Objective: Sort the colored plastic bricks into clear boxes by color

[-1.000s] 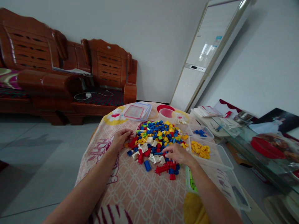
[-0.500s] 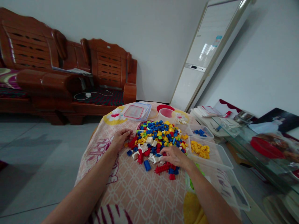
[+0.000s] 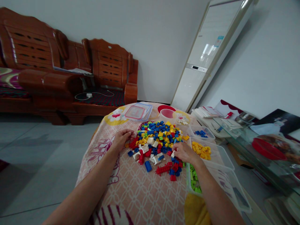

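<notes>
A heap of small plastic bricks (image 3: 159, 137) in blue, yellow, red, white and green lies on a pink patterned cloth (image 3: 140, 190). My left hand (image 3: 122, 139) rests curled at the heap's left edge, its fingertips touching red and orange pieces. My right hand (image 3: 184, 151) is at the heap's right edge, its fingers pinched on a small white brick (image 3: 173, 153). Just right of that hand stands a clear tub of yellow bricks (image 3: 202, 150). A tub of green bricks (image 3: 194, 181) sits under my right forearm.
A tub with blue bricks (image 3: 201, 133), a small cup with white pieces (image 3: 182, 119), a red-rimmed cup (image 3: 166, 111) and stacked lids (image 3: 137, 112) stand behind the heap. A wooden sofa (image 3: 58, 75) lines the back wall; a glass table (image 3: 257, 140) with clutter is on the right.
My right hand has moved from the near middle of the heap to the right, toward the yellow tub, now pinching a white brick. My left hand has stayed in place.
</notes>
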A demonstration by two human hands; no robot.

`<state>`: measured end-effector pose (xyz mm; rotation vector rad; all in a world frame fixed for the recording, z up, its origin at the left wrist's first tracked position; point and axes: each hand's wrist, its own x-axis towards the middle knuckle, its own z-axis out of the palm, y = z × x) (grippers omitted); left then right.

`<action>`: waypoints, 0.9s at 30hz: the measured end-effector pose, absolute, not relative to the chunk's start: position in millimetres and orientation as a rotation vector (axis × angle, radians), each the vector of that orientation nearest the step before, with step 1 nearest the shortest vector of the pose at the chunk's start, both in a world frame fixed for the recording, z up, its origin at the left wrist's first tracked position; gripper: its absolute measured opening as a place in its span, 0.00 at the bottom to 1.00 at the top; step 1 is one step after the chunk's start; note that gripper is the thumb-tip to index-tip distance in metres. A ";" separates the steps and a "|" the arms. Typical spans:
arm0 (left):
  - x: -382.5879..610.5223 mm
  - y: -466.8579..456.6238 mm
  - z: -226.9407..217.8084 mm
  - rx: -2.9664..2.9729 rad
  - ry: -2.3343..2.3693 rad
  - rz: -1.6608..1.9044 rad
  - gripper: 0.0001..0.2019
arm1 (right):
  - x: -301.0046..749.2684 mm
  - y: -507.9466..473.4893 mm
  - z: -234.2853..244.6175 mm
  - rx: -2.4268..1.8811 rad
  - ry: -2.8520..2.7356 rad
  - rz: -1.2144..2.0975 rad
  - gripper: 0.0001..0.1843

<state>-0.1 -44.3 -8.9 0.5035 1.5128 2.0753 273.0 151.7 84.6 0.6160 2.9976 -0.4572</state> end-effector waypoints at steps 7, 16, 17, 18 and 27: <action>0.8 -44.5 -7.9 0.506 1.497 2.080 0.15 | 262.0 131.4 75.4 0.364 3.082 -0.490 0.14; 1.4 -44.4 -7.1 0.499 1.489 2.087 0.15 | 247.8 96.1 65.4 0.514 2.969 0.074 0.14; 1.0 -44.4 -7.7 0.503 1.489 2.087 0.15 | 248.2 96.7 65.3 0.507 2.969 0.065 0.13; 0.6 -44.4 -8.4 0.504 1.489 2.086 0.14 | 248.6 97.7 65.5 0.498 2.964 0.049 0.12; 0.9 -45.2 -7.8 0.517 1.529 2.075 0.14 | 250.9 101.1 56.8 0.489 2.973 -0.087 0.10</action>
